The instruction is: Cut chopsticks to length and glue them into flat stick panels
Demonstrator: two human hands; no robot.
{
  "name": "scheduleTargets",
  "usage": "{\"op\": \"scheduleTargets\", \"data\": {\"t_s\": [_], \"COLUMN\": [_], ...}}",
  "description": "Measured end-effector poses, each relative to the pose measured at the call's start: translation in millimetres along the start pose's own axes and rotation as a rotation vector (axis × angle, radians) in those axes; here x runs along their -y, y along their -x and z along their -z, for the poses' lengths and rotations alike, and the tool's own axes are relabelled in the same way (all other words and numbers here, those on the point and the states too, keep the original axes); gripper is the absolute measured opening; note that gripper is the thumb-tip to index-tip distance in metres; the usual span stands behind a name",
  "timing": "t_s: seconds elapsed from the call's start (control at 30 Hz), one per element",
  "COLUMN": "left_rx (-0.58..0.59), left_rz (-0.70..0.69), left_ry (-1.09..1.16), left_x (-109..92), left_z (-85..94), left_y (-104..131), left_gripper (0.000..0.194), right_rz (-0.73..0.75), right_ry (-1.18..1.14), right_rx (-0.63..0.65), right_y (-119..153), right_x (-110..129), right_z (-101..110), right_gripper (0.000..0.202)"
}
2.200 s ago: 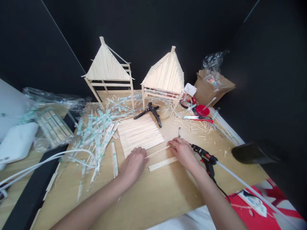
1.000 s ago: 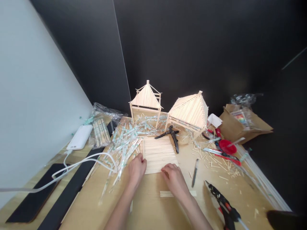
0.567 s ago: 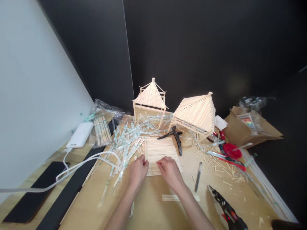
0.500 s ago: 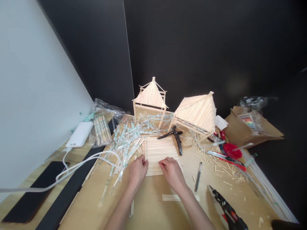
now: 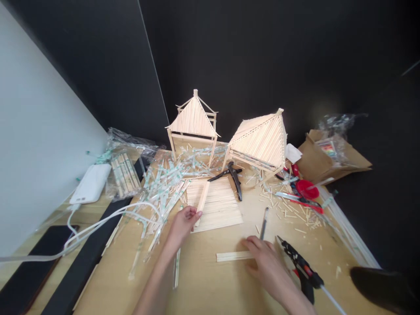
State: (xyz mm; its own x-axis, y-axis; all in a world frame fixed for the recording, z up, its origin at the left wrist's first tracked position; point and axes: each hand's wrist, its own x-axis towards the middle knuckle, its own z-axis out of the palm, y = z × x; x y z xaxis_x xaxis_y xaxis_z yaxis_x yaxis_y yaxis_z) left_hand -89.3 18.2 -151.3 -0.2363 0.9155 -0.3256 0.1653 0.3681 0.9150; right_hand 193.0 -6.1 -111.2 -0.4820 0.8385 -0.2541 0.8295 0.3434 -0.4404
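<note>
My left hand (image 5: 183, 222) is closed on a narrow strip of joined wooden sticks (image 5: 202, 202), which lies slantwise over the left part of a flat panel of wooden sticks (image 5: 218, 203). My right hand (image 5: 267, 264) is over the table with thumb and fingers apart. Its fingers cover the right end of a short row of sticks (image 5: 229, 256) and the lower end of a pen (image 5: 264, 223). Just right of that hand rests a black glue gun (image 5: 300, 264) with a glue stick in its back. Black pliers (image 5: 235, 180) touch the panel's far edge.
Two stick pavilion models (image 5: 192, 118) (image 5: 259, 138) stand at the back. Loose sticks and clear wrappers (image 5: 164, 188) are heaped on the left, beside white cables (image 5: 114, 214), a power bank (image 5: 90, 183) and a phone (image 5: 36, 267). Stick offcuts, a red dish (image 5: 307, 189) and a cardboard box (image 5: 315, 153) are at right.
My left hand has taken hold of the strip, now slanted across the panel. My right hand has left the panel and moved right and nearer, towards the pen and glue gun. The view has shifted.
</note>
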Motion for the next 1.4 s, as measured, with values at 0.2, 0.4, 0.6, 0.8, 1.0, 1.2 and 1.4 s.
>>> {"op": "scheduleTargets", "data": {"t_s": [0.2, 0.4, 0.6, 0.8, 1.0, 1.2, 1.4], "left_rx": [0.054, 0.070, 0.099, 0.102, 0.117, 0.099, 0.088], "left_rz": [0.055, 0.060, 0.063, 0.053, 0.018, 0.021, 0.022], "left_ry": [0.141, 0.198, 0.211, 0.222, 0.250, 0.298, 0.356], "left_x": [-10, -14, -15, -15, -15, -14, -13], "left_z": [-2.9, -5.5, -7.3, -7.0, -7.6, -6.1, -4.7], "left_y": [5, 8, 9, 9, 9, 9, 8], "left_gripper": [0.042, 0.045, 0.045, 0.045, 0.044, 0.050, 0.048], "right_rz": [0.042, 0.078, 0.127, 0.176, 0.190, 0.201, 0.180], "right_ry": [0.043, 0.078, 0.106, 0.133, 0.162, 0.169, 0.160], "right_rx": [0.044, 0.059, 0.062, 0.028, -0.044, -0.116, -0.181], "right_y": [-3, -4, -5, -4, -12, -13, -12], "right_x": [0, 1, 2, 1, 1, -3, -9], "right_z": [4, 9, 12, 10, 1, -8, -13], "right_gripper": [0.042, 0.034, 0.025, 0.018, 0.018, 0.016, 0.016]}}
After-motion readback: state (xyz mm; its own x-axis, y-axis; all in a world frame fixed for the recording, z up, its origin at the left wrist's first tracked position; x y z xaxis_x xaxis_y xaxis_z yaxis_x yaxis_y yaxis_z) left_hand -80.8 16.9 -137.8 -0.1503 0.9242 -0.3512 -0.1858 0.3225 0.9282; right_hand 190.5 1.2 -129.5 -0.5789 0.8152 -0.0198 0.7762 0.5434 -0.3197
